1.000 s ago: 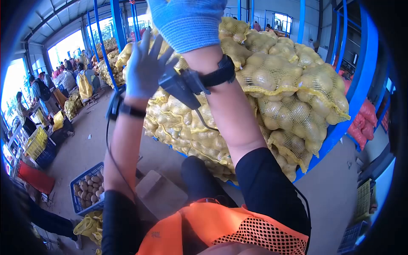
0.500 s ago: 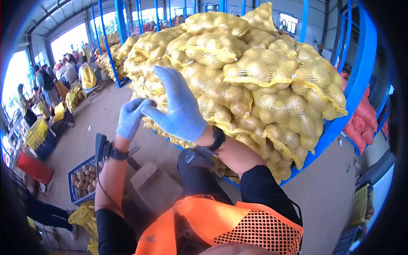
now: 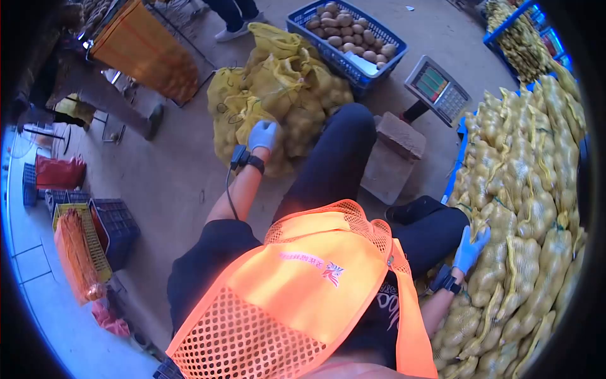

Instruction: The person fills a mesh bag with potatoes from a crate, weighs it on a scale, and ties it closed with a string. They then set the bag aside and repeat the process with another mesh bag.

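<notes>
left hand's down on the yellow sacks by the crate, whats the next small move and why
Probably close the left hand on the neck of the yellow mesh sack under it. That hand rests on the heap of sacks beside the blue crate, with no grip I can make out, while the right hand lies flat against the stacked potato sacks. The scale stands close by.

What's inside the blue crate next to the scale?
The blue crate holds loose potatoes, piled toward its far end. A pale flat item lies among them; lower layers and the crate floor are covered.
</notes>
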`<state>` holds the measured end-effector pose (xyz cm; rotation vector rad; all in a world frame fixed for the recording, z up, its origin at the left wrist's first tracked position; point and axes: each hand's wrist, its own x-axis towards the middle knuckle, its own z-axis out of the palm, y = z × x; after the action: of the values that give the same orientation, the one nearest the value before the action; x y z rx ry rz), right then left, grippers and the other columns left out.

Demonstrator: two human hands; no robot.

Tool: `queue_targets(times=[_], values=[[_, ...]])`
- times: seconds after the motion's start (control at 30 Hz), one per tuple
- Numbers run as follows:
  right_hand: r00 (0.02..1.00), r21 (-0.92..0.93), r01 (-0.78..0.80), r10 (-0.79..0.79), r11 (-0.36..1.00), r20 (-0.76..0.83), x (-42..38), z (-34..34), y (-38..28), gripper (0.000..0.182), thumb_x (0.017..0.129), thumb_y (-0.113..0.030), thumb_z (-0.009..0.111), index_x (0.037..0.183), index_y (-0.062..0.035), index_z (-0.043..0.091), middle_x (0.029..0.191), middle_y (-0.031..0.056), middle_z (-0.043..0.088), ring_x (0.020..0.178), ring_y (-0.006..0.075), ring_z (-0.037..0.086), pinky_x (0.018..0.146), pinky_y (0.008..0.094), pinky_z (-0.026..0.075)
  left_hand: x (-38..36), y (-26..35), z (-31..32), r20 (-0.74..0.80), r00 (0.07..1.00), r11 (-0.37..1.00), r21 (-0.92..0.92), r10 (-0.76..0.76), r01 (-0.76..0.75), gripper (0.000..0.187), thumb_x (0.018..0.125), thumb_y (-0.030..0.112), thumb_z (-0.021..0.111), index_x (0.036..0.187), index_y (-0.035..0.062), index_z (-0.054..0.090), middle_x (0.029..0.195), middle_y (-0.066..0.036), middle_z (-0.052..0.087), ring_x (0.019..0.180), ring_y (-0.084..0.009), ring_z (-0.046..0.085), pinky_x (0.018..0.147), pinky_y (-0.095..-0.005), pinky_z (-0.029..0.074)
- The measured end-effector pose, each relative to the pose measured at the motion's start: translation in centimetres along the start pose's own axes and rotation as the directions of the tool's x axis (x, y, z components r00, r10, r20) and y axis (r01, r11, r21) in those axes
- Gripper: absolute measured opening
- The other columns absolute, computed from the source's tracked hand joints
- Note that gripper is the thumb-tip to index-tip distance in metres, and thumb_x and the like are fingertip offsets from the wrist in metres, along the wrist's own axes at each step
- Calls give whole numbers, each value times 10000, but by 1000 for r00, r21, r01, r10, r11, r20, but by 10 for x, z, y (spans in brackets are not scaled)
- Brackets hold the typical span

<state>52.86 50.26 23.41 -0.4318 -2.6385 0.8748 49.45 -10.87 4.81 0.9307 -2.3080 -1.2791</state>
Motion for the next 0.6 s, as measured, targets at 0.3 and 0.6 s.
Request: queue_targets(times=[0.3, 0.6], values=[[974, -463, 19, -120, 886, -190, -26, 53, 22, 580, 890, -371, 576, 1298, 1, 396, 1264, 237, 470, 1154, 388, 456, 966, 439, 392, 30, -10, -25, -294, 893, 819, 373, -341, 436, 1125, 520, 583, 805, 1373, 37, 318, 1445, -235, 215, 1308, -423, 228, 1095, -484, 188], [970, -386, -42, -54, 922, -236, -31, 54, 9, 571, 870, -359, 601, 1274, 1, 419, 1256, 222, 480, 1165, 384, 442, 984, 445, 361, 83, -93, 33, 175, 960, 952, 176, 220, -250, 132, 860, 114, 606, 965, 47, 561, 874, -69, 637, 798, -229, 609, 721, -314, 472]])
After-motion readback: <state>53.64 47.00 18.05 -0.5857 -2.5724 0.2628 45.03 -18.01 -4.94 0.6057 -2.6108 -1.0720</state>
